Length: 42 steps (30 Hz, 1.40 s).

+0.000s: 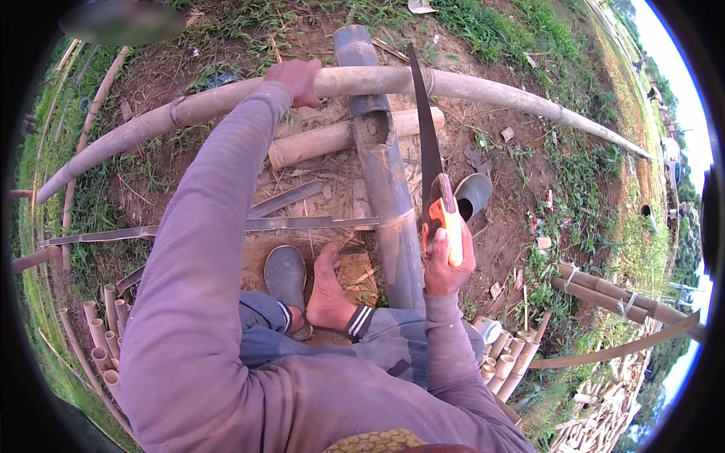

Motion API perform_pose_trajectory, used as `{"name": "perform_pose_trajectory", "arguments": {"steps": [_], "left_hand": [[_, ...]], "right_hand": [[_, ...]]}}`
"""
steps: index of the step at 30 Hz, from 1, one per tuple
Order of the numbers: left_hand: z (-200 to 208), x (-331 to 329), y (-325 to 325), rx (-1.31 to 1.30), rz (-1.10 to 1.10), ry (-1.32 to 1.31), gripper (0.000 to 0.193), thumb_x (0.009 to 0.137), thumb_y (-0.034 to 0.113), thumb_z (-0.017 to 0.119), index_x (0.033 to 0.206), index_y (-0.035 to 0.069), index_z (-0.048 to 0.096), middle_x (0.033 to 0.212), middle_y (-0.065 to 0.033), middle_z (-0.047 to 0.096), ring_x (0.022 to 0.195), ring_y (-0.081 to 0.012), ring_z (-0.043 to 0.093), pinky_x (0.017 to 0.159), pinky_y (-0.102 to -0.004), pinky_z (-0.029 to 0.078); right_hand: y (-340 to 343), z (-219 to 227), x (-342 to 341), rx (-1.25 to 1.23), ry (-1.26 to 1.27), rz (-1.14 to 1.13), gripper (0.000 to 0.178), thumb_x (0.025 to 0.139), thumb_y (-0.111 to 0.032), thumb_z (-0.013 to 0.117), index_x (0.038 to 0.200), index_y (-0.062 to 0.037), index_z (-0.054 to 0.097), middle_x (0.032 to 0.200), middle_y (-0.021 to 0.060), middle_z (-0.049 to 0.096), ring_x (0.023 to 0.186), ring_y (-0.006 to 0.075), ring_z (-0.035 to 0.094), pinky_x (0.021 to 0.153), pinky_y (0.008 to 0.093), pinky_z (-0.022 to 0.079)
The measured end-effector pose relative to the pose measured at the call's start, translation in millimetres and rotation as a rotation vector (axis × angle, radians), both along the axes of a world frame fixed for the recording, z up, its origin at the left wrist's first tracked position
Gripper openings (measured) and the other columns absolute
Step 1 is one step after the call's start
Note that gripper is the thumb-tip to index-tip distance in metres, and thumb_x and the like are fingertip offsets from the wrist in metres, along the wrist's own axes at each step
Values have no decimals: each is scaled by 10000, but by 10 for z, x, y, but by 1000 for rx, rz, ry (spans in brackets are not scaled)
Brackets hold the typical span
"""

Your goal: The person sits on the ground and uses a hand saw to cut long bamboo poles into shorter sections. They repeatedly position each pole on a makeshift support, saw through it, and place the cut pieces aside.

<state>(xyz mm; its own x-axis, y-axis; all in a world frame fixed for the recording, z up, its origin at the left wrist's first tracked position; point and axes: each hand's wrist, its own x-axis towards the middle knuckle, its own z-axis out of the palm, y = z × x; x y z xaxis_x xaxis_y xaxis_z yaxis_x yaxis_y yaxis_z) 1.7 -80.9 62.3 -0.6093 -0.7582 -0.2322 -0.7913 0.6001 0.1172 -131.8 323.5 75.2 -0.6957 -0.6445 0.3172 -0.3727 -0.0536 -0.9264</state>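
My left hand (297, 81) is closed around a long bamboo pole (513, 97) that runs across the far side from left to right. In my right hand (448, 266) is a handsaw (427, 140), gripped by its orange handle with the blade pointing away from me. The blade overlaps the pole just right of a thick grey bamboo post (393, 189); whether its teeth touch the pole I cannot tell. The pole crosses over the post near its far end. A shorter bamboo piece (310, 145) lies crosswise at the post, below the pole.
Cut bamboo tubes stand in bundles at my left (100, 332) and right (504, 362). A long split strip (294, 223) reaches the post from the left. My bare foot (329, 291) is beside the post; a loose grey shoe (474, 195) lies right of the saw.
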Motion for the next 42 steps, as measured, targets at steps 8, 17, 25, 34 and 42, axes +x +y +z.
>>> {"name": "perform_pose_trajectory", "arguments": {"steps": [8, 17, 25, 34, 42], "left_hand": [[-63, -29, 56, -22, -13, 53, 603, 766, 379, 869, 1229, 117, 586, 1149, -156, 753, 1102, -379, 721, 911, -502, 572], [37, 54, 26, 11, -9, 5, 654, 773, 382, 895, 1303, 123, 611, 1158, -143, 766, 1103, -355, 737, 938, -485, 585], [-176, -72, 64, -42, -39, 92, 600, 771, 372, 875, 1238, 123, 592, 1124, -145, 757, 1081, -370, 728, 903, -500, 580], [34, 99, 32, -5, -27, 50, 601, 776, 354, 878, 1253, 120, 598, 1138, -145, 757, 1099, -357, 728, 930, -491, 580], [-156, -62, 128, -47, -41, 100, 581, 803, 337, 865, 1277, 119, 610, 1129, -145, 768, 1076, -347, 746, 912, -487, 597]], "right_hand": [[-764, -208, -400, 6, -111, -25, 329, 1039, -95, 690, 1323, 60, 634, 1070, 78, 713, 804, 93, 668, 698, 255, 587], [67, -69, -33, 93, -106, -31, 383, 1049, -107, 649, 1379, 82, 598, 1231, 170, 700, 968, 191, 712, 837, 313, 632], [-813, -281, -514, 7, -135, 1, 278, 1052, -130, 690, 1274, 32, 647, 868, 18, 659, 628, 49, 568, 554, 220, 502], [-4, 25, -189, 96, -133, 2, 372, 1046, -101, 631, 1374, 74, 620, 955, 68, 694, 638, 46, 565, 592, 223, 531], [-924, -137, -720, 52, -169, 1, 256, 1055, -129, 685, 1250, 36, 664, 788, -12, 622, 590, 38, 521, 522, 215, 431]]}}
